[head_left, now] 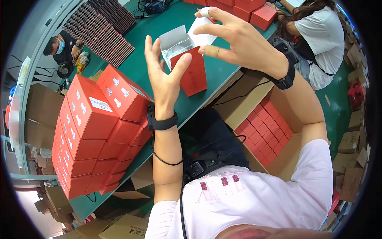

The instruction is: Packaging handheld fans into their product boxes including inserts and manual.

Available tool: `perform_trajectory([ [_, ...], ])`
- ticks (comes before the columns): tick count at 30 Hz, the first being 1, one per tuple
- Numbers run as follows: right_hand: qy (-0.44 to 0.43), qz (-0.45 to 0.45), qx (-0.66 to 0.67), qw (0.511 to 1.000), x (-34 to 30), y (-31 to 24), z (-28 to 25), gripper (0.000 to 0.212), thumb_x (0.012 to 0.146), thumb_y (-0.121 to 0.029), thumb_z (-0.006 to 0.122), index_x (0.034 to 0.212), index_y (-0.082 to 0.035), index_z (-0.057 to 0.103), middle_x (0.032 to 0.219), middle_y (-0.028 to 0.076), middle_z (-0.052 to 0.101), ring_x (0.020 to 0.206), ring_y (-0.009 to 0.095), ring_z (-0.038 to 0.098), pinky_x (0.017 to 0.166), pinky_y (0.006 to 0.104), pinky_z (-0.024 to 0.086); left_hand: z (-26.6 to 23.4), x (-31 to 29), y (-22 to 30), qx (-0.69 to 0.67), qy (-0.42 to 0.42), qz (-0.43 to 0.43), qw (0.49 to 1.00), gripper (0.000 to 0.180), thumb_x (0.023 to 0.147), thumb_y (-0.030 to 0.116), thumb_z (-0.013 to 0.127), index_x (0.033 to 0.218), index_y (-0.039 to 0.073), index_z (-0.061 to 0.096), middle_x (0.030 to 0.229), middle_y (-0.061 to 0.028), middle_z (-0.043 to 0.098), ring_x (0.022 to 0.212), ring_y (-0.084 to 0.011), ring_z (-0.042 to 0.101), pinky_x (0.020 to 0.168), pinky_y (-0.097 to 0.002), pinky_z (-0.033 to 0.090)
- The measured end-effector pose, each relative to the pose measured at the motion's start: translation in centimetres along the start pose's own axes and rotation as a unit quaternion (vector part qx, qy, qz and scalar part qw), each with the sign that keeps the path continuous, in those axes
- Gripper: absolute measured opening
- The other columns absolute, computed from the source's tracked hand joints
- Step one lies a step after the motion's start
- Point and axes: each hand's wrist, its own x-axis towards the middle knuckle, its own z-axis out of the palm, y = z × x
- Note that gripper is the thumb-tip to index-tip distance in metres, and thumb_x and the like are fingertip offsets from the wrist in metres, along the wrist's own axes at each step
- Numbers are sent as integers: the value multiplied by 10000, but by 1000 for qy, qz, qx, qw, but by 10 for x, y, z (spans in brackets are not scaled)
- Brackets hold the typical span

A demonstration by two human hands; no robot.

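A red box (189, 73) stands open-topped on the green table (225, 65) between my hands. A pale grey flap (174, 38) rises from its rim, and shiny silvery wrapping (178, 48) shows at the mouth. My left hand (165, 81) is beside the box with fingers stretched up and apart; its thumb lies along the front face near the upper left edge. Spread around a white flap or sheet (203, 33), my right hand (236, 42) has its thumb tip at the box's upper right corner. A pale wrap covers one fingertip of that hand.
Stacked red boxes (95, 135) fill the table's left side, with tall layered stacks (99, 30) behind. A carton (288, 159) of small red boxes stands below the table edge. More red boxes (262, 16) lie far right. Co-workers sit at far left (65, 49) and right (320, 40).
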Motion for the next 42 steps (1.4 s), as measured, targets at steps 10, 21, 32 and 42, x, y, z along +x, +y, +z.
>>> perform_trajectory([
  [10, 57, 259, 340, 902, -19, -29, 57, 543, 932, -194, 752, 1387, 16, 541, 1157, 80, 677, 1057, 139, 620, 922, 294, 516, 16, -9, 5, 277, 82, 86, 954, 168, 877, 110, 660, 966, -28, 690, 1193, -203, 549, 1148, -330, 532, 961, -408, 470],
  [21, 1, 153, 218, 964, 4, -70, 60, 394, 911, -107, 660, 1297, -27, 656, 1220, 134, 686, 1129, 227, 629, 982, 333, 490, 30, -32, -12, 185, 186, 92, 961, 672, 886, 202, 714, 1419, -39, 384, 1362, -200, 482, 1274, -377, 430, 1088, -475, 321],
  [32, -76, 48, 89, 992, -14, -67, 50, 424, 908, -209, 664, 1316, -91, 669, 1364, 211, 584, 1310, 381, 516, 1094, 451, 423, 14, -75, -28, 201, 124, 79, 969, 1021, 716, 164, 882, 1511, -58, 281, 1376, -246, 473, 1260, -394, 506, 1050, -448, 454],
  [42, -282, 175, -5, 943, 42, -54, 33, 980, 690, -461, 823, 1434, 76, 481, 1179, 338, 648, 1058, 436, 658, 965, 427, 513, 5, -117, -19, 298, 71, 116, 945, 1121, 740, 199, 878, 1563, -85, 173, 1576, -313, 286, 1460, -465, 293, 1195, -500, 257],
])
